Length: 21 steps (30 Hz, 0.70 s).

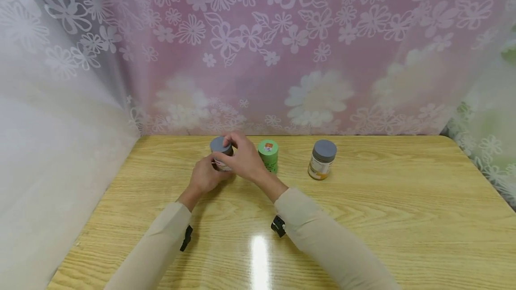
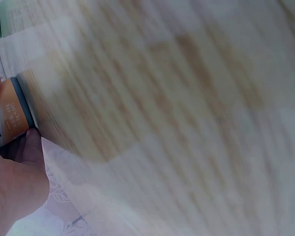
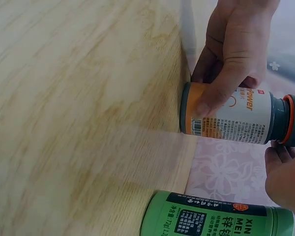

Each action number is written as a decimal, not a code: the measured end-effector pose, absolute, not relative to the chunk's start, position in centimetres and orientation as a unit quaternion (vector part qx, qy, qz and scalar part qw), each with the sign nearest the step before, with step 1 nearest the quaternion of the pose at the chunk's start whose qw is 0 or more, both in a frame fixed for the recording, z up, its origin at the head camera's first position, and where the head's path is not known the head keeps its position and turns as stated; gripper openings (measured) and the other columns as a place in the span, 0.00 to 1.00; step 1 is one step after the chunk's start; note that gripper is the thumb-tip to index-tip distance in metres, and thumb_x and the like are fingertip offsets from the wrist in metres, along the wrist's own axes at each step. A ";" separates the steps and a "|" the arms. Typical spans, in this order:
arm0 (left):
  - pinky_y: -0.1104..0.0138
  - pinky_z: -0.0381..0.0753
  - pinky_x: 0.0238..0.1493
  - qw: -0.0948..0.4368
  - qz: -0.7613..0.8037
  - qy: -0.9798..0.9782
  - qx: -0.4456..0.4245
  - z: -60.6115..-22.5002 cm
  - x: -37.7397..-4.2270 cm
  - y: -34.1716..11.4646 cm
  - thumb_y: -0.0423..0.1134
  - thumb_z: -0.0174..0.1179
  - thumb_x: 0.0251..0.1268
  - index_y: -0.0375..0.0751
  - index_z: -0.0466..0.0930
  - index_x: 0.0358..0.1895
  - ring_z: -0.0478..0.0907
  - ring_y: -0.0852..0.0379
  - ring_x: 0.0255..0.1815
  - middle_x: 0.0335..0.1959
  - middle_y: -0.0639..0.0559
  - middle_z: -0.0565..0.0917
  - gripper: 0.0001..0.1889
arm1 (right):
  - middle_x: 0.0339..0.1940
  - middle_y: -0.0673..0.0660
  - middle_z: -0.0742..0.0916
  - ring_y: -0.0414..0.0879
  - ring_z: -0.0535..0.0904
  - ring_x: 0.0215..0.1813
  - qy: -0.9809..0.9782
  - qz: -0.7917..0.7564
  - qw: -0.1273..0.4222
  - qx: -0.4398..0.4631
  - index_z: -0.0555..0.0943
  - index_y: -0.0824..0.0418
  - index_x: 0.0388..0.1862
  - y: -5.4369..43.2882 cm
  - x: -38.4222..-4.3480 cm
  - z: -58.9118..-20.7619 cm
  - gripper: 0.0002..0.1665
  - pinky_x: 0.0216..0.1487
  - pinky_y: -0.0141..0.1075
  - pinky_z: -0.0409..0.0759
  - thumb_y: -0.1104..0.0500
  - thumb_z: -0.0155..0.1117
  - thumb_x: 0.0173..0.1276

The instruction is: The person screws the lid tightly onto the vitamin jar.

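A supplement bottle (image 1: 223, 165) with a grey lid (image 1: 219, 145) stands on the wooden table at the left back. My left hand (image 1: 206, 176) grips its lower body; in the right wrist view the thumb lies across the orange and white label (image 3: 246, 115). My right hand (image 1: 247, 158) reaches over from the right and holds the lid by its edge. Seen from the right wrist, an orange ring (image 3: 288, 118) shows between the lid and the bottle's dark neck. The left wrist view catches only part of the bottle (image 2: 12, 113) and the left hand (image 2: 19, 184).
Just right of my hands stands a green bottle (image 1: 270, 158) with a sticker on its lid. Farther right is another grey-lidded supplement bottle (image 1: 321, 161). A pink flowered curtain (image 1: 258, 79) hangs along the table's back edge, and a white one (image 1: 60, 147) hangs at the left.
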<state>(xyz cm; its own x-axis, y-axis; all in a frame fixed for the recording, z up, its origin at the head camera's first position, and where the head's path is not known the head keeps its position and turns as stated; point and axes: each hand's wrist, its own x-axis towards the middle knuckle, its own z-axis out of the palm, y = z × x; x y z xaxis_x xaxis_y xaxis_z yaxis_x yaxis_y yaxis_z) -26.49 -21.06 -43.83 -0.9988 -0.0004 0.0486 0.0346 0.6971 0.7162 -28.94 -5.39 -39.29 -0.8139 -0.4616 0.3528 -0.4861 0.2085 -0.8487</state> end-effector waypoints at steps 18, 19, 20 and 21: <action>0.60 0.80 0.37 0.011 -0.406 -0.914 -0.016 -43.9 -26.3 -21.1 0.47 0.71 0.55 0.40 0.75 0.53 0.80 0.53 0.36 0.40 0.48 0.82 0.25 | 0.63 0.49 0.74 0.44 0.66 0.67 -0.840 0.395 -0.019 0.371 0.74 0.52 0.56 -5.1 -29.2 -34.5 0.15 0.60 0.41 0.70 0.50 0.55 0.73; 0.59 0.80 0.38 0.013 -0.406 -0.913 -0.020 -43.9 -26.3 -21.1 0.47 0.70 0.56 0.39 0.74 0.53 0.80 0.52 0.38 0.42 0.47 0.82 0.25 | 0.63 0.49 0.74 0.43 0.65 0.68 -0.842 0.375 -0.030 0.387 0.74 0.52 0.57 -5.1 -29.3 -33.8 0.16 0.61 0.40 0.69 0.51 0.54 0.74; 0.59 0.80 0.39 0.014 -0.407 -0.913 -0.023 -43.9 -26.3 -21.1 0.46 0.70 0.56 0.38 0.74 0.54 0.80 0.52 0.39 0.43 0.47 0.82 0.25 | 0.64 0.49 0.73 0.44 0.64 0.68 -0.844 0.352 -0.042 0.402 0.74 0.53 0.59 -5.1 -29.4 -33.1 0.17 0.62 0.40 0.67 0.52 0.53 0.75; 0.58 0.80 0.40 0.013 -0.407 -0.913 -0.026 -43.9 -26.3 -21.0 0.45 0.70 0.56 0.38 0.74 0.54 0.80 0.51 0.40 0.43 0.46 0.81 0.26 | 0.65 0.50 0.73 0.44 0.63 0.69 -0.846 0.326 -0.055 0.418 0.73 0.53 0.61 -5.0 -29.6 -32.5 0.18 0.64 0.39 0.66 0.54 0.53 0.75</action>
